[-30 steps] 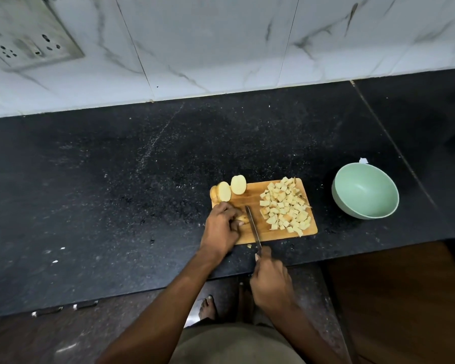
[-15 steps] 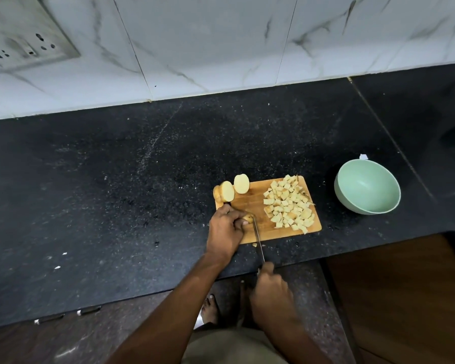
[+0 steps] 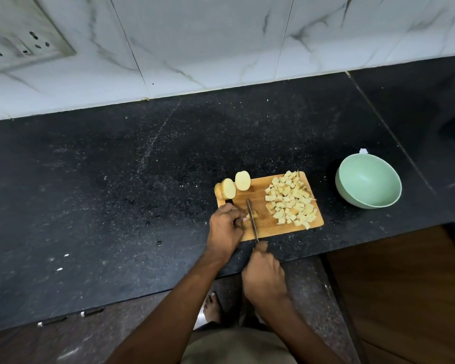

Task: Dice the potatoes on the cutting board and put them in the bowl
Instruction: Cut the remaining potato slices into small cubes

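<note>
Left hand fingers curled, pinning a potato piece on cutting board — right hand gripping knife — diced potato heaped alongside.

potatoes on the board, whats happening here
A person is dicing potato on the cutting board. The left hand holds a small potato piece while the right hand grips the knife. A pile of diced potato sits at the board's right, two potato halves wait at its far left corner, and the green bowl is empty.

Cutting board on the counter, diced potato on its right part, bowl further right.
</note>
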